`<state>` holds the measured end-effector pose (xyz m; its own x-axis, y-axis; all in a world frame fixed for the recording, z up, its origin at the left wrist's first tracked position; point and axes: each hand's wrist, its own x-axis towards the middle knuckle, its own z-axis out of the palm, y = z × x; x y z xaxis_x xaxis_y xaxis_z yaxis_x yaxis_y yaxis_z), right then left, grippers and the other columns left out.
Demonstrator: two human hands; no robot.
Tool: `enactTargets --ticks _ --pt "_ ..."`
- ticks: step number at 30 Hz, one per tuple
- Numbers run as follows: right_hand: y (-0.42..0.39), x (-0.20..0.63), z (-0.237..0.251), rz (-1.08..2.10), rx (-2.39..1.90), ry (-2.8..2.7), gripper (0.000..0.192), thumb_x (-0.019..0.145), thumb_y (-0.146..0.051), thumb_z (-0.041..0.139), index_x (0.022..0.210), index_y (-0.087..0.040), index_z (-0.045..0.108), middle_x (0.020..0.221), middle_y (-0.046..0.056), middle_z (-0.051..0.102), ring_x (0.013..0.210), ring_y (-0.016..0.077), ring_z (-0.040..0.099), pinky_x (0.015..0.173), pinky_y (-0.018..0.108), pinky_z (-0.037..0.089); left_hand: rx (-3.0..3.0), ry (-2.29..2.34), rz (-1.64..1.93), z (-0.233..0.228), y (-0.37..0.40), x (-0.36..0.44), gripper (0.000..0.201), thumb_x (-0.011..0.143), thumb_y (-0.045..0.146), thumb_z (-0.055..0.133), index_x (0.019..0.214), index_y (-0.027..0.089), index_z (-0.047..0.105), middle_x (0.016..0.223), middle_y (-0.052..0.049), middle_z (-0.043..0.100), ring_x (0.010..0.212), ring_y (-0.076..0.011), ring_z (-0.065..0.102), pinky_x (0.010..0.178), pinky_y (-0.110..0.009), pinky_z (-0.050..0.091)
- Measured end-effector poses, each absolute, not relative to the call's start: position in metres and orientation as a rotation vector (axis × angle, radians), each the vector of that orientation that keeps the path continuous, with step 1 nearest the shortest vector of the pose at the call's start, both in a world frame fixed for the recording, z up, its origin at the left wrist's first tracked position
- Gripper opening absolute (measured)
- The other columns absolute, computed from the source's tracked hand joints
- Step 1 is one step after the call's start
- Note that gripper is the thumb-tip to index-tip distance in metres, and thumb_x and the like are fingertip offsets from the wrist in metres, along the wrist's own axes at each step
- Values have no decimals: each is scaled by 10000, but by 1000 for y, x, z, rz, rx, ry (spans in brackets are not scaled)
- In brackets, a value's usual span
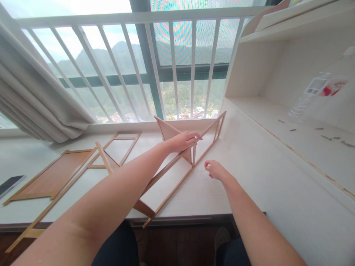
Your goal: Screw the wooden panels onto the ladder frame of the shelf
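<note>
A partly joined wooden frame (174,190) with slats and panels stands at a slant on the white tabletop. My left hand (183,141) grips its upper rail near a crosspiece, fingers bent over the wood. Just right of the lower rail, my right hand (217,170) is closed in a pinch. From its fingertips sticks a thin, pale metal piece (203,170), too small to identify, with its tip a little apart from the frame. My left forearm hides part of the wooden pieces behind it.
A flat wooden panel (61,173) and a ladder-like frame (129,149) lie at left, beyond a phone (11,184). On the right shelf are a plastic bottle (310,94) and several small metal parts (326,137). White railing (111,18) and grey curtain (36,81) border the back.
</note>
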<state>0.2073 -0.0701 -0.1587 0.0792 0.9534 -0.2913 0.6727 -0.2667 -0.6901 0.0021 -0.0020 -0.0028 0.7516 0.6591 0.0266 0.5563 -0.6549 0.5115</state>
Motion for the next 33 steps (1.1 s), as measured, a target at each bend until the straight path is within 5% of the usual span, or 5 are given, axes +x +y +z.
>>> enactTargets --ticks 5,11,22,33 --pt "-66 212 -158 843 -1872 -1638 269 787 -112 479 706 -168 729 586 13 651 596 147 640 590 230 446 2491 891 304 -4 0 2 415 1005 351 322 1288 285 618 1156 -46 695 1133 -225 606 1056 -392 455" --pt "-67 212 -152 556 -1676 -1635 361 819 -98 469 898 -187 810 934 78 758 890 206 683 853 310 501 2535 864 309 -7 2 1 414 1013 348 301 1275 295 616 1159 -29 690 1183 -223 563 1090 -396 414" --pt "-73 208 -142 347 -1276 -1558 263 927 -239 553 1050 -182 779 1007 100 774 956 255 707 930 434 548 2529 872 289 -4 2 2 411 1011 343 308 1284 283 610 1153 -33 701 1184 -221 554 1082 -389 412" --pt "-89 202 -108 257 -1072 -1418 284 993 -286 565 1191 -208 754 1074 73 795 1006 224 751 993 403 564 2529 844 314 -9 6 0 408 1015 378 318 1285 289 612 1200 -40 678 1171 -216 563 1064 -375 418"
